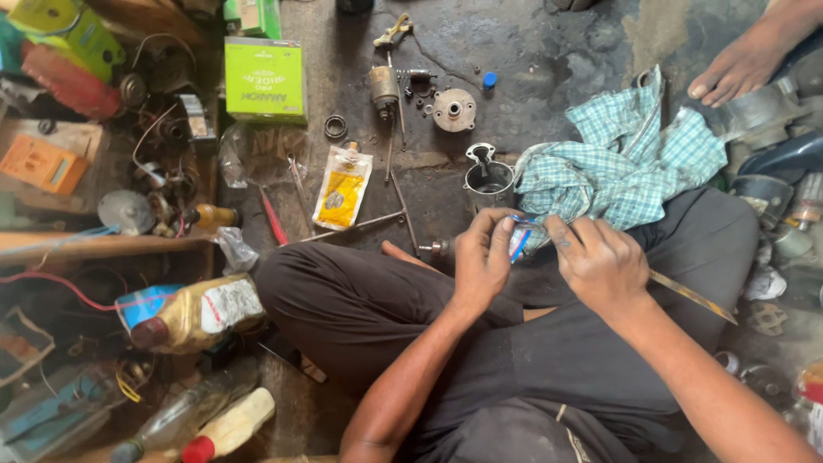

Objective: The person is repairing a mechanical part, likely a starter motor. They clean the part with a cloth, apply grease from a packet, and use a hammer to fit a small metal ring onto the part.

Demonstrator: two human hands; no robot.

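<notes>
Hands meet over your lap in the head view, both forearms angling in from the lower edge of the frame. Your left hand (482,257) is curled, fingers bent inward, its grip pinched on a small blue-and-white piece (519,243) that sits between the two hands, above your crossed legs in dark trousers (360,304). Your right hand (600,264) is clenched around a long flat metal blade (690,296), whose tip points toward the right edge of the floor; its fingertips also reach in to the same small piece. What that piece is, you cannot tell from here.

Just beyond your hands a metal cylinder housing (489,182) stands upright and open-topped on the floor (531,60); its inside looks dark, the contents unclear. A checked cloth (626,163) lies crumpled beside it, touching your right knee. Farther toward the far edge lie a round metal flange (453,110) and a yellow pouch (342,187). A green box (265,80) sits near the far left corner, and a golden oil bottle (193,313) lies tipped by your left knee. Another person's bare foot (741,64) rests at the far right corner.
</notes>
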